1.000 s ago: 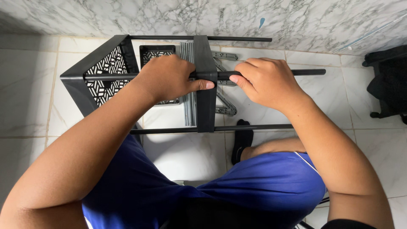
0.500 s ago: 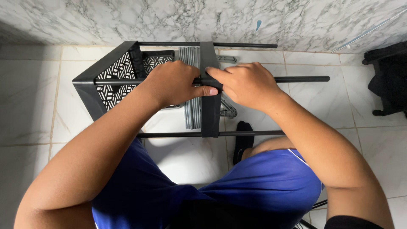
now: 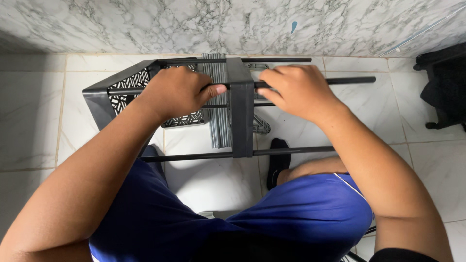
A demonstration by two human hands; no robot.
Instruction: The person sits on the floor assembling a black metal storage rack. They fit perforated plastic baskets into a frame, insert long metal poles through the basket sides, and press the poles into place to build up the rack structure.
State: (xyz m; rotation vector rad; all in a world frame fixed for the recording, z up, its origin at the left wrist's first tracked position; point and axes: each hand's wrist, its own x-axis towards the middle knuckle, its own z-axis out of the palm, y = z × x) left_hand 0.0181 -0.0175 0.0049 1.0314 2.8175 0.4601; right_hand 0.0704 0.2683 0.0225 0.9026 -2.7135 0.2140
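A dark grey rack frame [image 3: 241, 104] lies on its side across the upper middle of the frame, on pale tiled floor [image 3: 43, 121] just below a marbled wall [image 3: 145, 24]. Its parts so far: a tray with patterned cut-out walls [image 3: 128, 87] at the upper left, a flat grey cross-piece at centre, and thin black rods running left to right through both. The upper rod [image 3: 349, 80] passes under both hands.

The left hand [image 3: 174, 92] is wrapped closed around that rod just left of the cross-piece, thumb tip pressed against the cross-piece's edge. The right hand [image 3: 301, 92] sits just right of the cross-piece, fingers curled down over the same rod; whether they fully close under it cannot be told from here.

As a judgement, the assembly looks partly done: one tray and the cross-piece are threaded on the rods, while the rods' right ends stand bare, so more pieces likely remain.

A stack of grey ribbed panels [image 3: 218, 121] lies under the frame. The person's knees in blue shorts [image 3: 301, 213] fill the bottom, a dark-socked foot [image 3: 277, 160] just below the lower rod. A black object [image 3: 446, 82] stands at the right edge, well apart.
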